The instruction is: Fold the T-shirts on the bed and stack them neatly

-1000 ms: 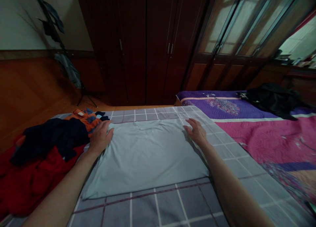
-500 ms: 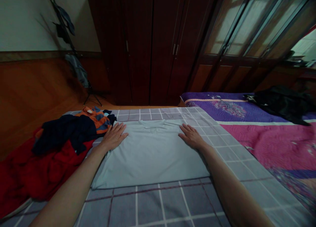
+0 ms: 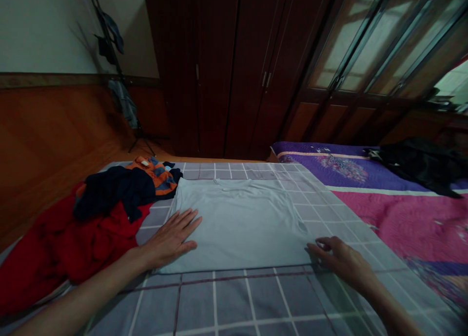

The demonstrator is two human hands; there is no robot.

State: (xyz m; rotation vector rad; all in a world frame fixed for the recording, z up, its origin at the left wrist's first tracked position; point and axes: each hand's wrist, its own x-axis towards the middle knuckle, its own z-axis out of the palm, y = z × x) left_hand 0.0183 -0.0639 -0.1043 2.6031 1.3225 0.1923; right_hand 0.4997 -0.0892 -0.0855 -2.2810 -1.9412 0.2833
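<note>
A pale shirt (image 3: 237, 224) lies folded into a wide shape on a grey checked bedspread (image 3: 234, 302), its neckline at the far edge. My left hand (image 3: 175, 236) rests flat on the shirt's left side, fingers spread. At the near right corner of the shirt is my right hand (image 3: 336, 258), with thumb and fingers curled towards each other at the fabric's edge. Whether cloth is pinched between those fingertips is too small to tell.
On the left lie a red cloth (image 3: 95, 248), a dark blue garment (image 3: 117, 189) and an orange garment (image 3: 157, 175). A purple and pink bed (image 3: 383, 204) with a black garment (image 3: 420, 163) stands at right. Behind are a dark wardrobe (image 3: 215, 82) and a stand (image 3: 113, 58).
Both hands have moved nearer from the shirt's far corners. My left hand stays flat on the cloth, while my right hand has gone to the near right corner and curled its fingers. The view has shifted slightly.
</note>
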